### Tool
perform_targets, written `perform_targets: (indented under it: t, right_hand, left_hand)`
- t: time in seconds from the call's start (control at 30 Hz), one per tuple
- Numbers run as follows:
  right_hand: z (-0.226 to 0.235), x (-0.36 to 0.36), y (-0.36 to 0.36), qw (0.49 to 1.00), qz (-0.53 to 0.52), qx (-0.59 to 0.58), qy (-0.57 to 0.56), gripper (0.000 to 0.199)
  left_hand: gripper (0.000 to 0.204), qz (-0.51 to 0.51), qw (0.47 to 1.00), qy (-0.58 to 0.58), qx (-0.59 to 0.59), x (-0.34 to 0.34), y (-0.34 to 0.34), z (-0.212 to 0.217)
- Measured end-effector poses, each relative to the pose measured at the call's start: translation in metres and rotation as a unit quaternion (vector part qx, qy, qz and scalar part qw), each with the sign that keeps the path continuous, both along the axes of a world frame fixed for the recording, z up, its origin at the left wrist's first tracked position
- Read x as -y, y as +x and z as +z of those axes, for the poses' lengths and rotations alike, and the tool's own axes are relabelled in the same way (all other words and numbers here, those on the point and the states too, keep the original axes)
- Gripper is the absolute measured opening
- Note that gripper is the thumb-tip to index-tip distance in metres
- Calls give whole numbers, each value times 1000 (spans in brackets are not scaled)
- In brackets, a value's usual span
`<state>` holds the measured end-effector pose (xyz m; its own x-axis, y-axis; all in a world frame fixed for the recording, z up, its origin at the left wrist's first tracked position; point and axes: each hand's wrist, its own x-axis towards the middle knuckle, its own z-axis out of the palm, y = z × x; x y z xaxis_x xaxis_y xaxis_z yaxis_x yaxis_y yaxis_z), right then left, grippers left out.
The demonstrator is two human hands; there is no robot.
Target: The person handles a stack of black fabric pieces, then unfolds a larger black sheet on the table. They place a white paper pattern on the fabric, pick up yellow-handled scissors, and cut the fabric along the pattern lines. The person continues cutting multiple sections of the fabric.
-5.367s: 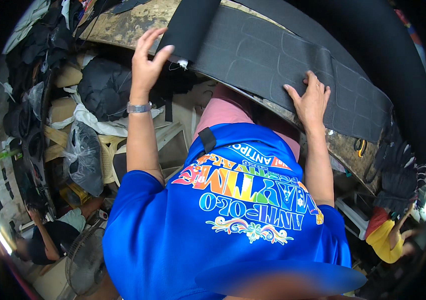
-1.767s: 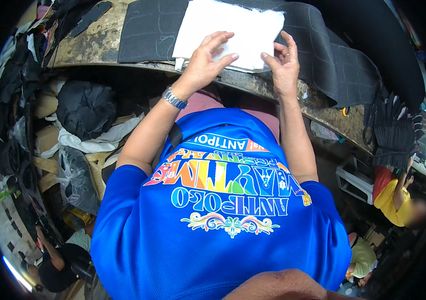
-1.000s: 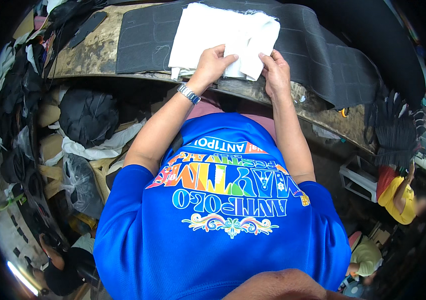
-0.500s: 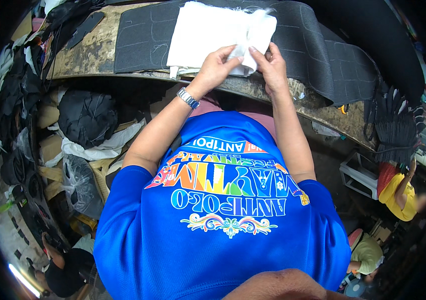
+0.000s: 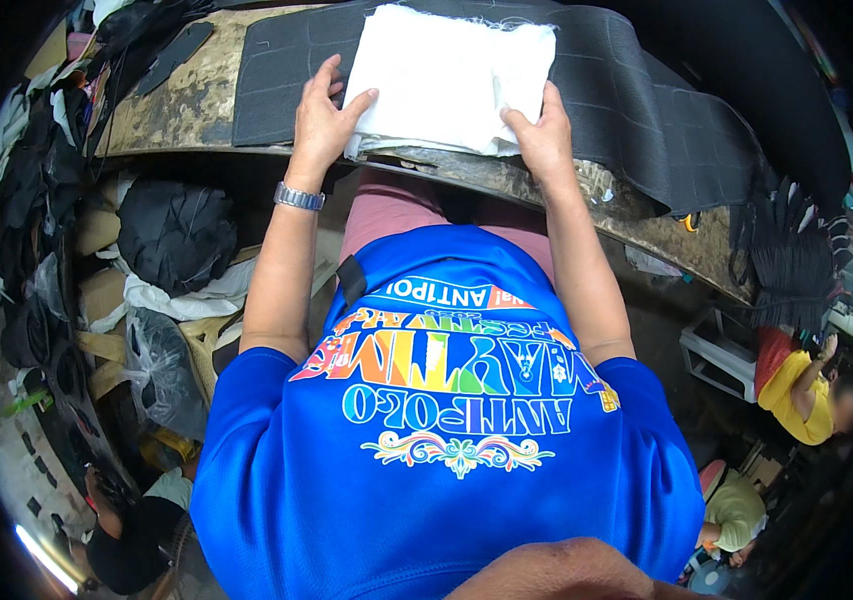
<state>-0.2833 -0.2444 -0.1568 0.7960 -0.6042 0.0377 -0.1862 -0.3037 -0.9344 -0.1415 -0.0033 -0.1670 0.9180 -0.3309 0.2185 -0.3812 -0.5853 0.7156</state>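
Observation:
A stack of white cloth (image 5: 426,80) with frayed edges lies on dark grey fabric at the worktable's near edge. At its left side is my left hand (image 5: 326,120), fingers spread and thumb by the cloth's edge, holding nothing. My right hand (image 5: 544,135) grips the stack's right side, the thumb on top near a folded flap and the fingers around the edge, partly hidden. Under the stack, the dark grey fabric (image 5: 286,75) carries thin pale marked lines and runs on to the right.
The worn wooden worktable (image 5: 171,115) curves across the top. Dark fabric scraps (image 5: 51,165) hang at the left. Beneath are a black bundle (image 5: 178,235) and a clear plastic bag (image 5: 158,370). A white stool (image 5: 716,345) and a person in yellow (image 5: 796,395) are at the right.
My left hand has let go of the white cloth's flap and moved left to the stack's left edge. The flap now lies flatter. My right hand has shifted slightly down along the right side.

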Motion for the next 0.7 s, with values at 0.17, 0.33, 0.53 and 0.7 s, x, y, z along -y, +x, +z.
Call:
perform_targets:
  t: [0.17,0.33,0.53,0.7]
  right_hand:
    - [15,-28,5,975,93,-28,-202,69]
    - [12,-38,9,968,163,-17,-189,60]
    - [-8,-20,15,965,39,-35,-258,69]
    - [-4,-26,22,988,72,-56,-124,84]
  left_hand:
    - [74,-63,945,-218,-234,0,2,-9]
    - [54,-105,904,-240,-339,6,3,-6]
    - [49,-94,902,-264,-329,7,-4,-5]
    - [55,-104,886,-295,-342,14,-10,4]
